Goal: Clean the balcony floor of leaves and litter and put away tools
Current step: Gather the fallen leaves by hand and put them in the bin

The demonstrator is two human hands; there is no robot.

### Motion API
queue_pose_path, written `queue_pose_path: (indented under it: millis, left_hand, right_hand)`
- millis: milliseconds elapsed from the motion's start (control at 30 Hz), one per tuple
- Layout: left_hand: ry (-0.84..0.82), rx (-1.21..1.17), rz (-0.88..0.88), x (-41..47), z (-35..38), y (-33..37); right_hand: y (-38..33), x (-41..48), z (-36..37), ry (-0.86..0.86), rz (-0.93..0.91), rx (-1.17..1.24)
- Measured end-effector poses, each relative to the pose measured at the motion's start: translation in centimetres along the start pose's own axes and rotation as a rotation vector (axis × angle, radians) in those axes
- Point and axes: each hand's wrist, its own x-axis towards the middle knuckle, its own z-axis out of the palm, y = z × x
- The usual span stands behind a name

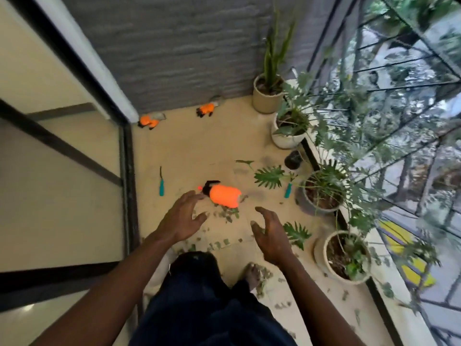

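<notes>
Looks straight down on a beige balcony floor (189, 151) from head height. Holds both bare hands out in front, gripping nothing. Left hand (180, 218) stretched forward, fingers (189, 197) straight and spread apart, tips right by the black nozzle end of an orange spray bottle (224, 194) lying on its side mid-floor; cannot tell whether touching. Right hand (270, 236) to the right of the bottle, fingers (262, 211) loosely curved and apart, thumb held wide.

Shows small torn leaves (225, 216) scattered on the floor beneath the hands and around a bare foot (252, 273). Shows a large cut leaf (269, 176) beyond the bottle and another cut leaf (296, 233) beside the right hand. Shows a teal-handled tool (161, 187) lying flat left of the bottle, and a second teal-handled tool (288, 190) to its right, just beside a potted plant (321, 203). Shows two orange-and-black tools (149, 121) (205, 109) on the floor against the far grey wall. Lines further pots (265, 101) along the right edge by the railing.
</notes>
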Motion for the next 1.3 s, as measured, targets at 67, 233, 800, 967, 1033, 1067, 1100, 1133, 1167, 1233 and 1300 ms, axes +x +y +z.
queue_pose_path:
  millis: [67, 233, 800, 967, 1033, 1067, 1100, 1133, 1167, 1233, 1300]
  left_hand:
    - [0.003, -0.049, -0.068, -0.4, 0.3, -0.6]
    - [0.044, -0.124, -0.233, -1.2, 0.7, -2.9]
    - [-0.154, -0.095, -0.383, 14.4, 9.1, -17.2]
    - [-0.081, -0.009, -0.332, 26.4, 19.1, -25.5]
    - [-0.028, -0.008, -0.304, 31.1, 23.4, -29.1]
    - [0.022, -0.011, -0.293, 33.4, 25.6, -30.5]
    - [0.077, -0.017, -0.278, 35.6, 27.8, -31.9]
    - [0.136, -0.020, -0.268, 37.6, 29.8, -33.2]
    - [0.202, -0.030, -0.258, 39.4, 31.2, -34.3]
    - [0.348, -0.049, -0.202, 42.6, 34.8, -36.9]
    - [0.457, -0.067, -0.133, 45.3, 37.8, -38.9]
  right_hand:
    - [0.2, 1.0, 0.2, -0.041, -0.010, -0.019]
    - [0.2, 4.4, 1.8, -0.190, -0.045, -0.082]
    - [3.2, 25.2, 14.9, -0.484, 0.126, -0.429]
    - [11.1, 36.1, 26.1, -0.384, -0.007, -0.553]
    - [14.6, 40.4, 30.5, -0.350, -0.116, -0.692]
    - [16.4, 42.4, 32.5, -0.347, -0.155, -0.772]
    - [18.3, 44.5, 34.4, -0.356, -0.185, -0.854]
    - [19.8, 46.6, 36.0, -0.367, -0.192, -0.930]
    - [20.9, 48.4, 37.2, -0.366, -0.186, -0.980]
    - [23.6, 51.4, 39.6, -0.345, -0.184, -1.018]
    - [25.8, 53.1, 41.0, -0.329, -0.172, -0.993]
